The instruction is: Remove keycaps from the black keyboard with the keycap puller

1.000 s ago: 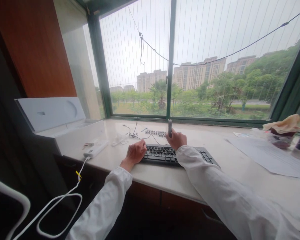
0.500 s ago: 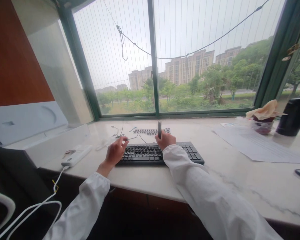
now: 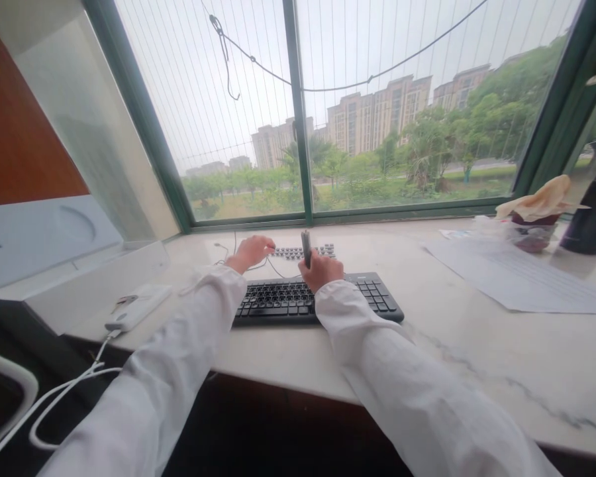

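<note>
A black keyboard [image 3: 273,319] lies along the front of the white worktop, with several keys in its main block looking stripped of their caps. My right hand [image 3: 325,270] is closed around a slim grey tool [image 3: 306,244] held upright above the keyboard; its lower end is hidden, so I cannot tell its kind. Beyond the keyboard, loose keycaps [image 3: 298,253] stand in rows. At their left end is my left hand [image 3: 251,253], fingertips pinched together; anything between them is too small to make out.
A thin cable [image 3: 277,268] runs behind the keyboard. To the left are a white power strip [image 3: 136,308] and a clear-sided box [image 3: 99,285]. Paper sheets [image 3: 516,275], a wrapped cup [image 3: 534,228] and a black bottle [image 3: 593,215] stand or lie at right, below the window.
My left hand has moved from the keyboard's left end forward to the keycap rows. My right hand still grips the grey tool above the keyboard. The view has tilted slightly.
</note>
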`<state>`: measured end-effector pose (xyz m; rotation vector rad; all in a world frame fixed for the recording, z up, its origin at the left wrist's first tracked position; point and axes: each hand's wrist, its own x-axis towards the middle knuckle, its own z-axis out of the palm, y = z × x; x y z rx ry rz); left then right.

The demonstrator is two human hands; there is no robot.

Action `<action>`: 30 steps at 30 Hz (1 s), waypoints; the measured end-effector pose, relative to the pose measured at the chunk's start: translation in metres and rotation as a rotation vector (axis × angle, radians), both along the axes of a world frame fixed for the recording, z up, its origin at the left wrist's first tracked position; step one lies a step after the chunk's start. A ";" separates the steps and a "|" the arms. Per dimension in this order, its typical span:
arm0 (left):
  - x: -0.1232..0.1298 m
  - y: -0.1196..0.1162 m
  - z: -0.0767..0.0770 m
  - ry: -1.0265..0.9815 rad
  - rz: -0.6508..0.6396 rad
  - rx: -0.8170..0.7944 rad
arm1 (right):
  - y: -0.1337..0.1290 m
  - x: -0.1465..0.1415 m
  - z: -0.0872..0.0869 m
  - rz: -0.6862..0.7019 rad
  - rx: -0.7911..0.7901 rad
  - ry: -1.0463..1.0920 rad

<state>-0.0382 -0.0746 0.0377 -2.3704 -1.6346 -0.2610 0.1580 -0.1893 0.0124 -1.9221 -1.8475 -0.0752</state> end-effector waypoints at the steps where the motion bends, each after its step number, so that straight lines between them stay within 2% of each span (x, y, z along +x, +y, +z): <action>1: 0.005 0.012 -0.004 0.021 0.013 -0.032 | 0.000 0.001 0.000 -0.001 0.001 0.008; 6: 0.021 0.057 -0.024 0.094 0.039 -0.114 | 0.006 0.005 -0.006 -0.004 0.040 0.011; 12: 0.025 0.083 -0.035 0.158 0.026 -0.132 | 0.017 0.007 -0.019 0.050 0.126 0.013; 21: 0.025 0.089 -0.039 0.229 -0.058 -0.146 | 0.018 0.006 -0.021 0.044 0.123 -0.006; 30: 0.025 0.092 -0.042 0.237 -0.053 -0.149 | 0.018 0.006 -0.021 0.050 0.125 -0.016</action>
